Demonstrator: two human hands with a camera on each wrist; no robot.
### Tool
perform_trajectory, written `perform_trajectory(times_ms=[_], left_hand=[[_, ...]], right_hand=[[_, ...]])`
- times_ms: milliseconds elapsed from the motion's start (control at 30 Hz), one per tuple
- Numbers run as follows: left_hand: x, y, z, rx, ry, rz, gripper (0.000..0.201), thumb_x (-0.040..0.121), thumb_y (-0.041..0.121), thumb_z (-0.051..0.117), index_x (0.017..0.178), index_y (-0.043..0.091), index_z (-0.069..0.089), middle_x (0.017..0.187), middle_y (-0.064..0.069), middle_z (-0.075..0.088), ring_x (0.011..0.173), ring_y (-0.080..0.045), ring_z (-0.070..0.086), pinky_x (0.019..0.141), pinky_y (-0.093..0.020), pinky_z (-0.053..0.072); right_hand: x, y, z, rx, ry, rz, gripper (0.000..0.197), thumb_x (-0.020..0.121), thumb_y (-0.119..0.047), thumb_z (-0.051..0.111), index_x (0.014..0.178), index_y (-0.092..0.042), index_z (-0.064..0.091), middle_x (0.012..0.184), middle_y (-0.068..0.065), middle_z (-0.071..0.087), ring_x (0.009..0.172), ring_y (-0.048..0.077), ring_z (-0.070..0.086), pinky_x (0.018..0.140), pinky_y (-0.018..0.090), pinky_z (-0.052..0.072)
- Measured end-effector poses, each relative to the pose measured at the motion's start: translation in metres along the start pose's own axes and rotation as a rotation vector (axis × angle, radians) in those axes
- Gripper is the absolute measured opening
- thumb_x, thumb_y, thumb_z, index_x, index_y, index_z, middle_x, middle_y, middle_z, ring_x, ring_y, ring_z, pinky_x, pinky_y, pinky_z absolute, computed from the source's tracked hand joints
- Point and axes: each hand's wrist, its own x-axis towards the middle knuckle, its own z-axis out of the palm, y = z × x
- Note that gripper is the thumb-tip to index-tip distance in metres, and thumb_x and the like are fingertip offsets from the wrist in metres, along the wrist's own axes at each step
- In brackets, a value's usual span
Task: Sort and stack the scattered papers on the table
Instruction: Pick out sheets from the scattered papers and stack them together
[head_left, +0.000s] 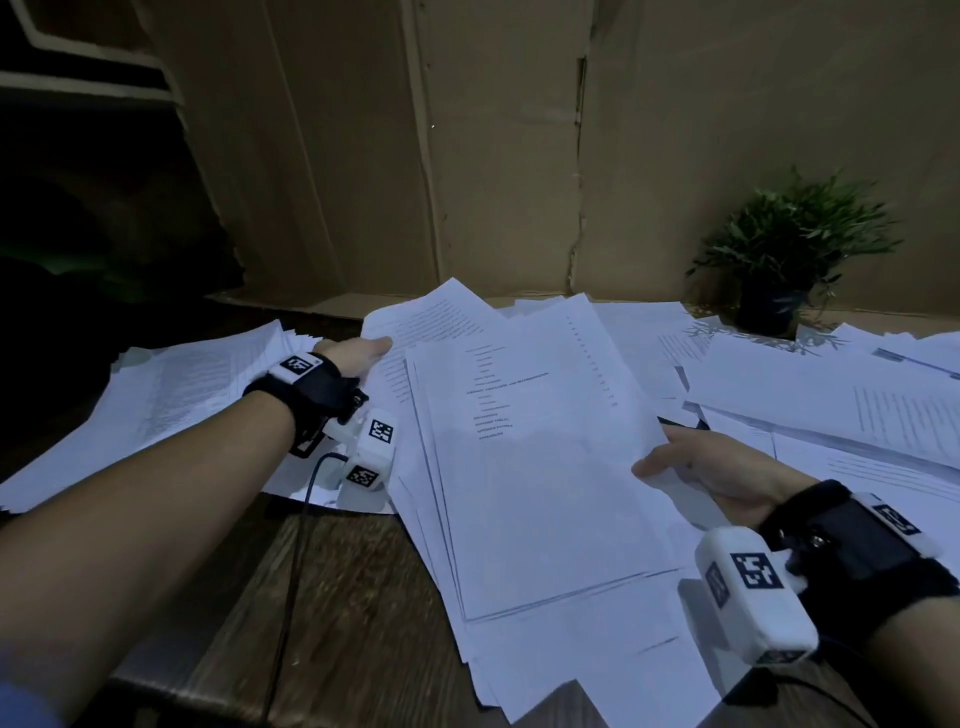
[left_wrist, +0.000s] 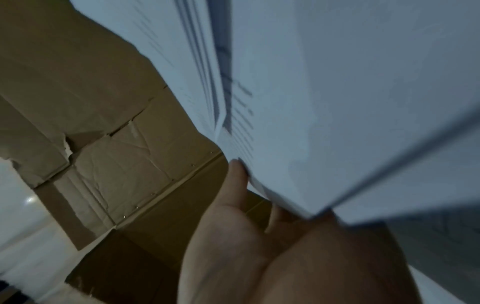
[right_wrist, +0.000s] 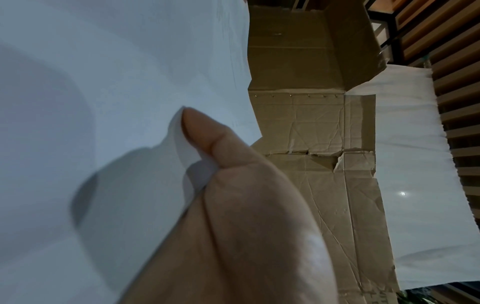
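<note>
Held sheaf of papers (head_left: 530, 467) in frame centre, long axis running from lower right up to upper left, printed top edge pointing toward the cardboard wall (head_left: 493, 156). Gripped between both hands above the counter (head_left: 337, 597): left hand (head_left: 358, 353) at upper-left edge, fingers hidden under the sheets, grip hard to tell. Right hand (head_left: 711, 467) at right edge, thumb pinching on top.

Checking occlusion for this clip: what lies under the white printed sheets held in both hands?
Under the white printed sheets more loose white papers fan out over the dark wooden table. The right hand pinches their edge; the left hand supports them. Anything beneath is covered.
</note>
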Motion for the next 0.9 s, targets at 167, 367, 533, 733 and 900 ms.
perform_trajectory(times_ms=[167,367,533,733,900], left_hand=[[0.012,-0.004,-0.013,-0.250,-0.092,0.066,0.037,0.088,0.020,0.073,0.119,0.001,0.066,0.117,-0.018,0.068,0.072,-0.022,0.069,0.059,-0.028,0.056],[0.008,-0.005,-0.018,-0.112,-0.042,0.260,0.018,0.090,-0.005,0.059,0.103,0.006,0.061,0.102,-0.017,0.070,0.071,-0.025,0.071,0.064,-0.037,0.061],[-0.001,0.018,-0.056,-0.176,0.689,0.363,0.037,0.097,0.006,0.036,0.133,0.010,0.043,0.131,-0.015,0.057,0.116,-0.030,0.057,0.098,-0.038,0.043],[-0.034,0.063,-0.065,-0.301,0.190,0.515,0.030,0.099,-0.001,0.036,0.125,0.003,0.051,0.099,-0.008,0.064,0.086,-0.018,0.064,0.073,-0.025,0.057],[-0.071,0.082,-0.035,-0.459,-0.413,0.288,0.023,0.103,0.010,0.036,0.103,0.004,0.058,0.073,-0.002,0.065,0.057,-0.008,0.064,0.056,-0.019,0.054]], right_hand=[[0.002,0.001,0.002,0.013,0.056,-0.021,0.065,0.055,-0.018,0.077,0.113,0.004,0.060,0.120,0.020,0.069,0.102,0.033,0.063,0.095,0.043,0.043],[0.003,0.002,0.002,0.030,0.104,-0.041,0.018,0.092,0.000,0.057,0.108,0.000,0.064,0.104,0.012,0.069,0.096,0.028,0.061,0.088,0.033,0.043],[0.009,0.004,0.003,0.078,0.157,-0.025,0.014,0.094,0.002,0.056,0.083,-0.007,0.055,0.087,0.008,0.062,0.082,0.025,0.056,0.077,0.030,0.043],[0.010,0.006,0.004,0.120,0.101,-0.030,0.015,0.095,0.005,0.052,0.087,-0.005,0.058,0.091,0.009,0.066,0.079,0.024,0.062,0.068,0.027,0.052],[0.005,0.001,0.007,0.173,0.052,-0.031,0.020,0.097,0.008,0.045,0.090,-0.001,0.060,0.069,0.000,0.072,0.057,0.010,0.068,0.048,0.017,0.050]])
